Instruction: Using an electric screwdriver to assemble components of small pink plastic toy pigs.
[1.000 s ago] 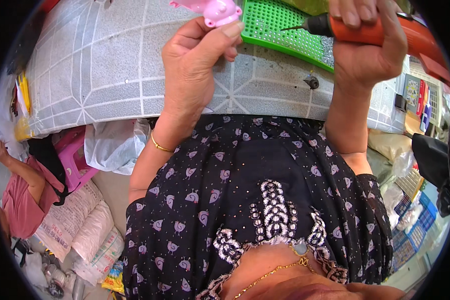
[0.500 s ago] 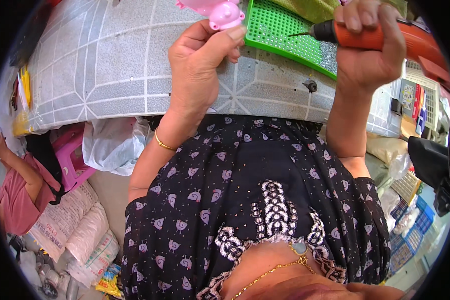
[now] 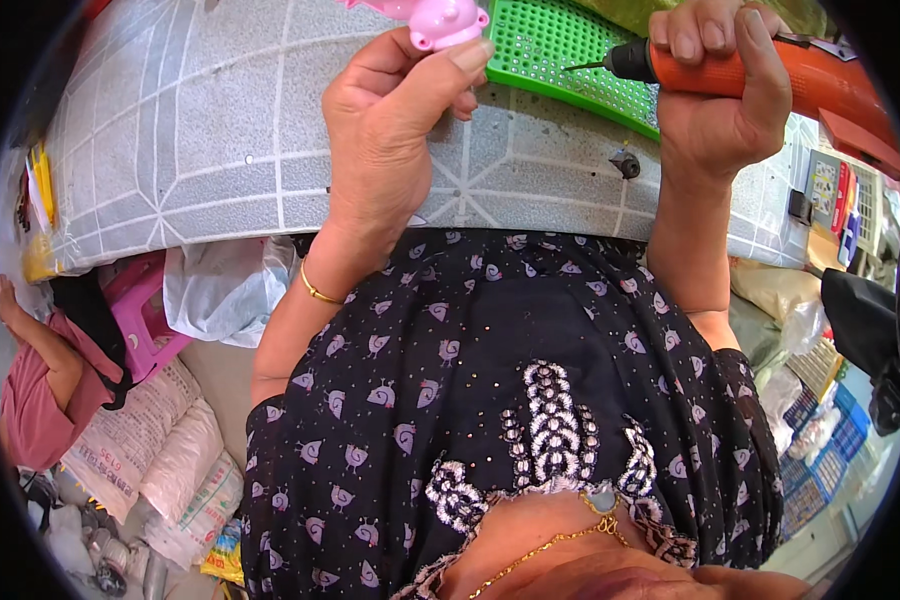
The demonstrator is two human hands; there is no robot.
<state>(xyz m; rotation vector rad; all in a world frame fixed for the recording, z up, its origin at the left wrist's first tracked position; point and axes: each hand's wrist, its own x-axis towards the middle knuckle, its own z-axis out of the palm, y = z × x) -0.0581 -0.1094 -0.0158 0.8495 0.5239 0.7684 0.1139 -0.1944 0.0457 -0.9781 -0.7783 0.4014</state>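
Observation:
My left hand [image 3: 385, 125] is closed, thumb and fingers pinching a glossy pink plastic toy piece [image 3: 444, 22] with rounded bumps, whose far part is cut off by the top edge. My right hand [image 3: 718, 90] wraps round an orange electric screwdriver [image 3: 810, 82] with a black nose. Its thin dark bit [image 3: 582, 66] points left, over a bright green tray [image 3: 570, 105] full of small holes. Small shiny pieces, seemingly screws, lie in the tray's right part. A gap separates the bit from the pink piece.
The grey patterned tabletop [image 3: 230, 130] bears a small dark conical part [image 3: 625, 163] near my right wrist. Greenish cloth or bag material [image 3: 630, 14] lies behind the tray. At left are a co-worker's arm [image 3: 45, 345], a pink stool [image 3: 150, 315] and stacked sacks [image 3: 180, 450]; blue crates [image 3: 820, 460] stand at right.
Both hands have shifted slightly left in the picture, carrying the pink toy piece and the electric screwdriver. Both grips stay the same.

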